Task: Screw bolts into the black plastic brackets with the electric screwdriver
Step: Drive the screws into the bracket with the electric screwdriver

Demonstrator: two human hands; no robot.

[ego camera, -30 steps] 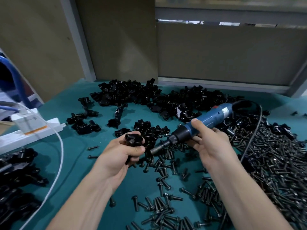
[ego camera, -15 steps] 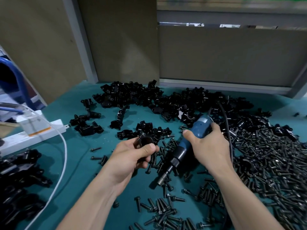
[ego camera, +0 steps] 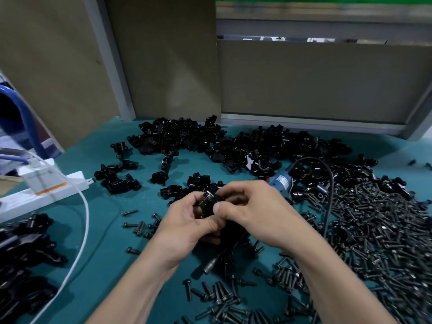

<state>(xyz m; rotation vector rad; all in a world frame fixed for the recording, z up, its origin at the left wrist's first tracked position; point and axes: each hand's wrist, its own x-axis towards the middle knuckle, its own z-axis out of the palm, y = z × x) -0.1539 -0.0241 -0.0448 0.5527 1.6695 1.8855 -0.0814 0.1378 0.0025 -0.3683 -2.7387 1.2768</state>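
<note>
My left hand [ego camera: 187, 226] and my right hand [ego camera: 254, 211] meet over the middle of the teal table, and both pinch one small black plastic bracket [ego camera: 209, 199] between fingers and thumbs. The blue electric screwdriver [ego camera: 281, 183] lies on the table beneath my right hand. Only its blue rear end and its metal tip [ego camera: 210, 267] show past the hand. Its black cord [ego camera: 330, 183] loops off to the right. Loose black bolts [ego camera: 217, 295] lie near the tip.
A large heap of black brackets [ego camera: 177, 136] spreads across the back of the table. A dense pile of bolts [ego camera: 374, 230] fills the right side. More brackets [ego camera: 23, 242] lie at the left edge, by a white power strip [ego camera: 46, 190] and white cable [ego camera: 81, 230]. Cardboard panels stand behind.
My right hand lowered the screwdriver to the table, let go of it and came over to the bracket. My left hand kept hold of the bracket throughout.
</note>
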